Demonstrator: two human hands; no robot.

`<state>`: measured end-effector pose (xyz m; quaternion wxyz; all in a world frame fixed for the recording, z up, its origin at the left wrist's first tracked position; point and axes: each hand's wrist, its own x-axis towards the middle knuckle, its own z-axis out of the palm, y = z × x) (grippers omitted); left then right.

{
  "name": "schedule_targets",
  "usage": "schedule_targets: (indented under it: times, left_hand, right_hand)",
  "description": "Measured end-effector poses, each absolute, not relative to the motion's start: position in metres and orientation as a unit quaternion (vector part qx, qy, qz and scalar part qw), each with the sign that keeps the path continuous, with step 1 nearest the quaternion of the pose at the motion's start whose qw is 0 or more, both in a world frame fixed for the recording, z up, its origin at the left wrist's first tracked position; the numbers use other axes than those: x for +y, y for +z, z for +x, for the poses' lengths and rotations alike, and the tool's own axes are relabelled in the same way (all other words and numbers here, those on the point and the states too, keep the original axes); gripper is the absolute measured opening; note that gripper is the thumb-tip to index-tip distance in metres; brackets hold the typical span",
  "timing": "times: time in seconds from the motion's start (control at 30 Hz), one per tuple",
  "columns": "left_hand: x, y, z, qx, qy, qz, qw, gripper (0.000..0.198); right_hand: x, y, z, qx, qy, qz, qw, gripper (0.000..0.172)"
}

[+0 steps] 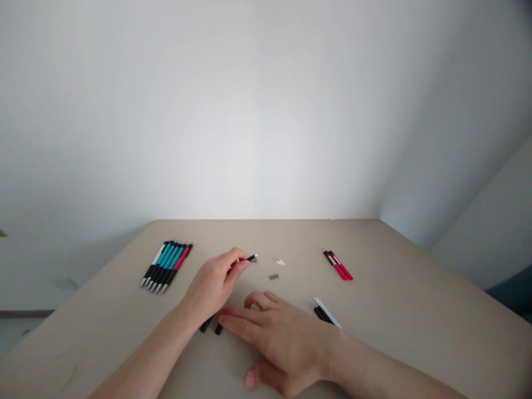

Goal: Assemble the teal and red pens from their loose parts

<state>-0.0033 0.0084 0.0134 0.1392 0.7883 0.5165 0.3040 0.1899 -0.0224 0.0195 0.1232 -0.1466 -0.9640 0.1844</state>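
My left hand (211,282) is closed in a pinch round a red pen barrel (230,270). The barrel's black end with a white tip (253,257) points away to the right. Just below that hand, two black pen grips (218,329) lie on the table. My right hand (282,332) is spread low over the tabletop, palm down, its thumb apart. Its stretched fingertips reach the nearer grip; whether they press on it I cannot tell. Beyond the fingers lie a small heap of grey springs (274,276) and several short white pieces (281,262).
At the left, a row of assembled pens (166,266) in white, teal and red lies on the beige table (407,288). Two red barrels with black ends (338,266) rest at the right. White refills (326,310) and black grips (322,315) are partly hidden behind my right wrist.
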Motion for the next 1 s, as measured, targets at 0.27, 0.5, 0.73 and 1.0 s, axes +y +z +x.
schedule_targets:
  times: [0.27,0.5,0.73,1.0]
  left_hand:
    - [0.009,0.015,-0.002,0.53,0.28,0.789,0.136,0.036]
    - [0.005,0.016,-0.002,0.52,0.264,0.796,0.161,0.022]
    - [0.005,0.017,-0.002,0.502,0.273,0.809,0.137,0.033]
    - [0.005,0.01,-0.001,0.505,0.294,0.793,0.172,0.02]
  right_hand:
    - [-0.016,0.016,0.194,-0.969,0.135,-0.171,0.118,0.04]
    - [-0.013,0.012,0.192,-0.971,0.097,-0.188,0.113,0.025]
    - [-0.013,0.01,0.191,-0.965,0.126,-0.181,0.14,0.016]
    - [-0.012,0.01,0.197,-0.933,0.178,-0.2,0.24,0.025]
